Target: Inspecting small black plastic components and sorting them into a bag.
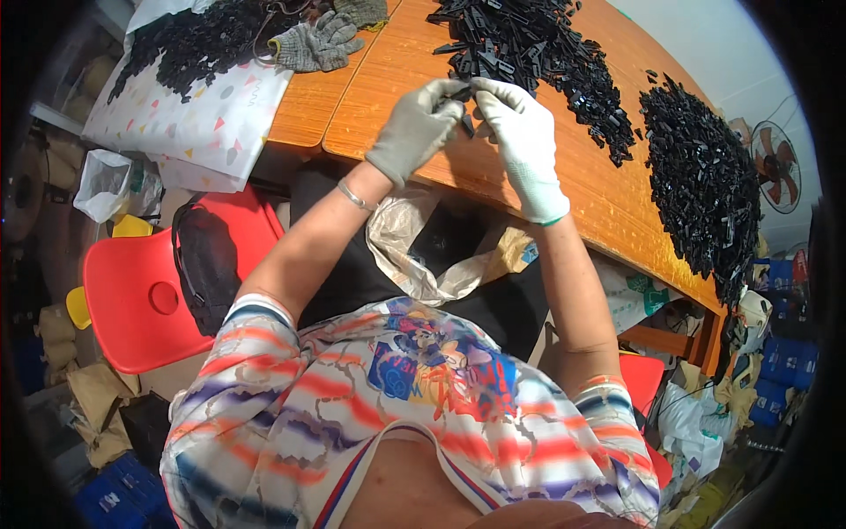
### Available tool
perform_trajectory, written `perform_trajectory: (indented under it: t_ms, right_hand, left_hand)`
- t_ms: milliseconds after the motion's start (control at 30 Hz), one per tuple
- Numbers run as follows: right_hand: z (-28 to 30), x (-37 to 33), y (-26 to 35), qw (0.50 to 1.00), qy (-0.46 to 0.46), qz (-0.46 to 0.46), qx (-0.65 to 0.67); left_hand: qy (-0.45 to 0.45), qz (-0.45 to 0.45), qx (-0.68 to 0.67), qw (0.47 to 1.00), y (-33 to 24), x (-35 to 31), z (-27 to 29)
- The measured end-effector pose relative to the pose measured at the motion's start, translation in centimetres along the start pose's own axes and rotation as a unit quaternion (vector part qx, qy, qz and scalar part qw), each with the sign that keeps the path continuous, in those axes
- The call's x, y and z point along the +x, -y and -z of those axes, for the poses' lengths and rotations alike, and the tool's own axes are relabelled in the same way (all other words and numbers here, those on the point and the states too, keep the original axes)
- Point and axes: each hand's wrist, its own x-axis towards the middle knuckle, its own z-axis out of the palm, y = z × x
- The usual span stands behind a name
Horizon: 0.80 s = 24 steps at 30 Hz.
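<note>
The person's left hand (414,132), in a grey glove, and right hand (527,137), in a whiter one, meet above the near edge of the wooden desk (366,93). Both are closed at the fingertips, clamped on a small black piece (463,92) between them. A tip grip like this probably suits so small a thing, each hand steadying one side. Another dark bit (468,126) shows just below; whether it is held or lies on the desk cannot be told.

Beyond the hands, a heap of black parts (520,44) runs along the desk, within easy reach. A second heap (696,172) covers the right end, a bare strip between them, perhaps so the two do not mix. To the left, more black bits (189,53) lie on a patterned sheet (198,123), which likely guards the surface beneath. Grey knitted gloves (315,44) rest beside them, out of the way.

A pale brown bag (398,227) stands open at the lap, below the hands, its mouth spread wide, presumably so things can drop in without aiming.
</note>
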Motion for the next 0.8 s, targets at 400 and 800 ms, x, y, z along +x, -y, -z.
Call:
perform_trajectory:
  t_ms: [400,800]
  right_hand:
    - [0.2,-0.2,-1.9,0.998,-0.025,0.062,-0.017]
    - [0.0,-0.7,-1.9,0.989,-0.097,0.104,-0.029]
  left_hand:
    - [0.070,0.119,-0.394,0.909,0.3,-1.5,-1.0]
    - [0.064,0.072,-0.228,0.969,1.0,-1.4,-0.8]
